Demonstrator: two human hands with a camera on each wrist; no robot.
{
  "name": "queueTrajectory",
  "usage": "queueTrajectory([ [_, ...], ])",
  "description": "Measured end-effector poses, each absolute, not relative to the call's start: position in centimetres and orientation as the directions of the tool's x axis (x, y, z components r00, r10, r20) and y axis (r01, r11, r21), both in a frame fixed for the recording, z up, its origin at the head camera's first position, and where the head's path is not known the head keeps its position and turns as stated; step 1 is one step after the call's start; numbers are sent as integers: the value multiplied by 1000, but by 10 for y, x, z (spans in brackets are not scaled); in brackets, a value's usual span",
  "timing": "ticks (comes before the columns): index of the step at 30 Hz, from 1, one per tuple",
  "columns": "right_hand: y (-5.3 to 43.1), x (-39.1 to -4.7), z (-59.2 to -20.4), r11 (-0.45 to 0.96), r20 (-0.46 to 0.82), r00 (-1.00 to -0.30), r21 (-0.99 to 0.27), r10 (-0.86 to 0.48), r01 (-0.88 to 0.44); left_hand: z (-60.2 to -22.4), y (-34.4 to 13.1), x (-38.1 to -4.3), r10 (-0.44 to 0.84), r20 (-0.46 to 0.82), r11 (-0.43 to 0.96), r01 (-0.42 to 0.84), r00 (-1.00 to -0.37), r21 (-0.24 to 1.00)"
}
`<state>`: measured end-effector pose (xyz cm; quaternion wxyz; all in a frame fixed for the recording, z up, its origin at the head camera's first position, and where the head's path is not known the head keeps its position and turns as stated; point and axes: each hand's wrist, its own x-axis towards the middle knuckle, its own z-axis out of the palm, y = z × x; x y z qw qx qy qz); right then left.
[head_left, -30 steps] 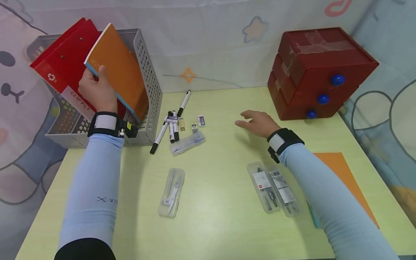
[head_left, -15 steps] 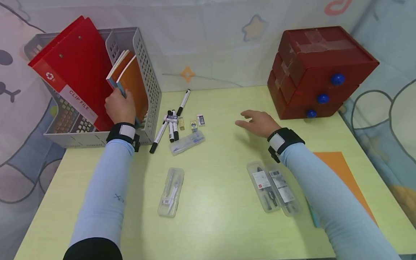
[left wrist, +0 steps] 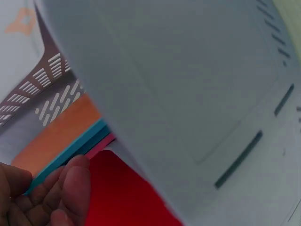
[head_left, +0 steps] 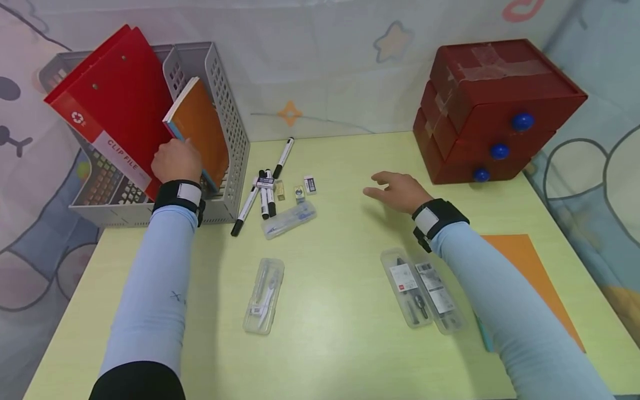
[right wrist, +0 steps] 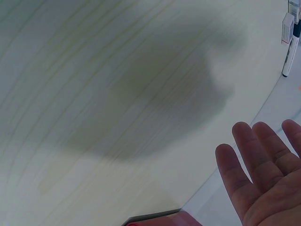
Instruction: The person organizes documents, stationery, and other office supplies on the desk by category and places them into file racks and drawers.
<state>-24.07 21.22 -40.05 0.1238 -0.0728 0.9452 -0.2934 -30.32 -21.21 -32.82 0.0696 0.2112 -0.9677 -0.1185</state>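
My left hand (head_left: 177,161) is inside the grey basket (head_left: 229,100). It pinches the blue spine edge of an orange notebook (head_left: 202,136), which leans in the right-hand compartment; in the left wrist view the spine (left wrist: 70,149) runs between thumb and curled fingers. Two notebooks seem to lie together there, but the hand hides part of them. A red clip file (head_left: 120,94) leans to the left of the notebooks. Over the table, my right hand (head_left: 400,191) hovers with fingers extended and nothing in it, left of the dark red drawer box (head_left: 505,111).
Several black-and-white markers (head_left: 245,208), small eraser boxes (head_left: 309,185) and a clear pen case (head_left: 289,220) lie right of the basket. Nearer are another clear case (head_left: 264,296), two clear cases (head_left: 406,286) and an orange notebook (head_left: 532,278). A keyboard (head_left: 102,178) sits in the basket.
My left hand has lowered the orange notebook into the basket's right compartment, against another notebook there, then shifted slightly left. The right hand has stayed in place.
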Motion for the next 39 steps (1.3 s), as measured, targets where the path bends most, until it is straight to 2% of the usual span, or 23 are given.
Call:
queueTrajectory([
  [3,210,-240,-400,817,-190,-958,-573,-216,-71,-327,-215,-303,-418,76,889,-391,-905,237],
  [9,209,-239,-398,818,-200,-953,-571,-227,-74,-330,-224,-298,-413,49,881,-386,-909,272],
  [21,218,-240,-406,841,-214,-954,-537,-211,-66,-325,-205,-266,-289,255,906,-178,-923,385],
  [25,224,-240,-406,857,-241,-952,-514,-190,-41,-324,-189,-257,-167,304,936,-54,-938,348],
  [32,242,-230,-396,882,-260,-954,-471,-150,-10,-333,-156,-250,133,343,967,197,-930,159],
  [36,255,-224,-392,900,-265,-957,-435,-120,8,-340,-143,-247,288,303,929,342,-908,140],
  [39,265,-219,-390,917,-265,-959,-399,-97,17,-345,-136,-247,362,220,906,397,-906,145],
])
